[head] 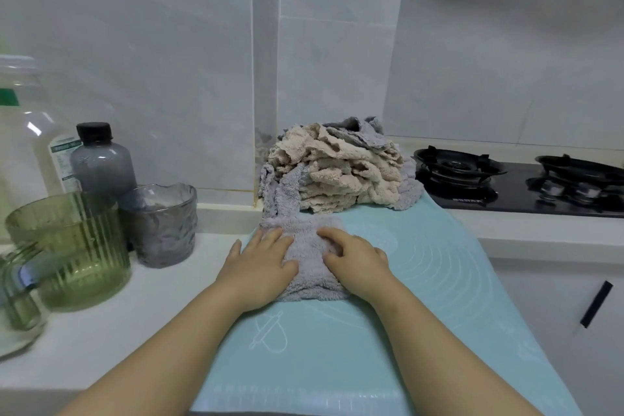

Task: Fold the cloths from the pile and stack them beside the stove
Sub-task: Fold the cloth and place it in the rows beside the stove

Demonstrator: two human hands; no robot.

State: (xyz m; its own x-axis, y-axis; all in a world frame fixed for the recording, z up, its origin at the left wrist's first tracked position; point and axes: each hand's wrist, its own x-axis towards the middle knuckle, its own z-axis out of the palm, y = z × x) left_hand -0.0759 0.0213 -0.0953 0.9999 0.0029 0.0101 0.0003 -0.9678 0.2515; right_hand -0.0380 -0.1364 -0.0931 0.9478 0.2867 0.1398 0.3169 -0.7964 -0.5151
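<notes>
- On the middle of the light blue baking mat [422,280], a grey fleecy cloth [305,257] lies partly folded. Its far end seems to reach the pile of cloths [341,172], which stands at the far edge of the mat, just left of the gas stove [506,182].
- The left hand [261,260] lies flat on the left part of the cloth with the fingers stretched. The right hand [354,260] presses the right part, with the fingers only a little bent. Neither hand grips anything.
- I judge that the step is to flatten the fold. It is better to stroke from the middle outward, so that the thick material keeps no bumps.
- The edges should be matched before the next fold, because such a soft cloth probably slips easily.
- The far end should be drawn free of the pile first, or other cloths may come with it.
- The green ribbed glass [71,246] and the grey glass [162,223] stand near on the left, so the left arm should keep away from them.
</notes>
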